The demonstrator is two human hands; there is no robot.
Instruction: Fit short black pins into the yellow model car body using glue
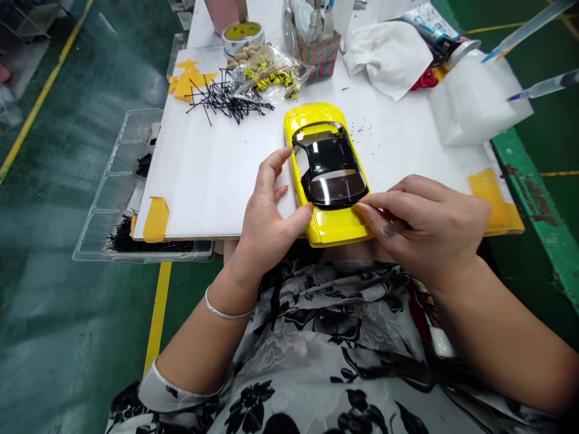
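Observation:
A yellow model car body [332, 226] with a black roof [332, 155] lies on the white work board [212, 181], its rear end at the board's front edge. Against the car's left side rests my left hand [274, 217], fingers spread, index fingertip beside the front window area and thumb tip at the rear window's left corner. The rear window [337, 188] is dark with fine lines. My right hand [416, 223] is closed in a pinch at that window's right corner; what lies between the fingertips is hidden. Something small and grey shows among its curled fingers.
Behind the car lie thin black sticks [228, 99], a bag of yellow-black parts [271, 75], a tape roll [243, 37] and a tool box [319, 54]. White cloth [386, 57] and a white foam block [482, 99] holding droppers stand right. A clear compartment tray [106, 187] sits left.

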